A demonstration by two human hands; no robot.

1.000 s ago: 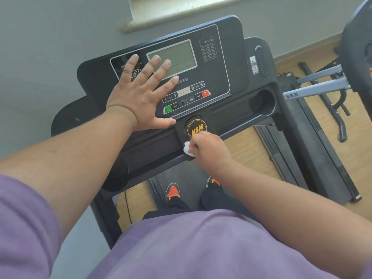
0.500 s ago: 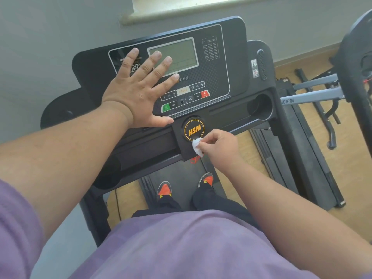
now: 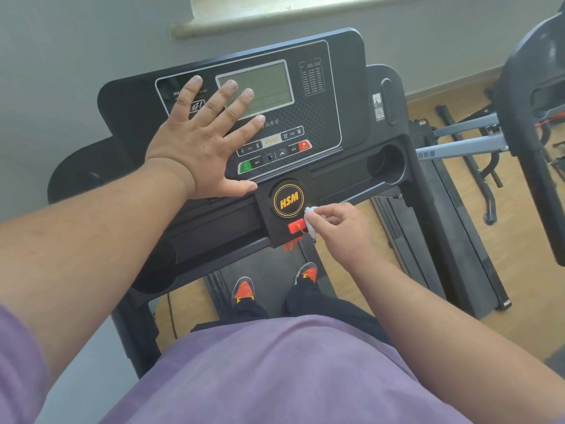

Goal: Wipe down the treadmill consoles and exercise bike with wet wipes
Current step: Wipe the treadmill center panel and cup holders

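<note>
1. Head view, change: the right hand (image 3: pixel 339 228) has moved from below the round HSM badge (image 3: pixel 289 199) a second ago to the badge's right edge, so the red safety key (image 3: pixel 296 225), hidden then, now shows just left of the fingers (image 3: pixel 324 216). Judged from this, wiping of the lower centre panel is progressing rightward; the cup holder (image 3: pixel 386 166) beyond the fingers probably remains.
2. Head view, hands: the right fingers are curled and pinch a wet wipe (image 3: pixel 310 220). The left hand (image 3: pixel 198 151) stays flat on the treadmill console (image 3: pixel 333 117), fingers straight and spread, tips reaching the grey display (image 3: pixel 269 87).
3. Head view, task's thing: the wipe is a small, crumpled white wad, mostly hidden inside the pinch, touching the panel between badge and key.
4. Head view, surroundings: a second machine (image 3: pixel 532 117) stands well right of the fingers.
</note>
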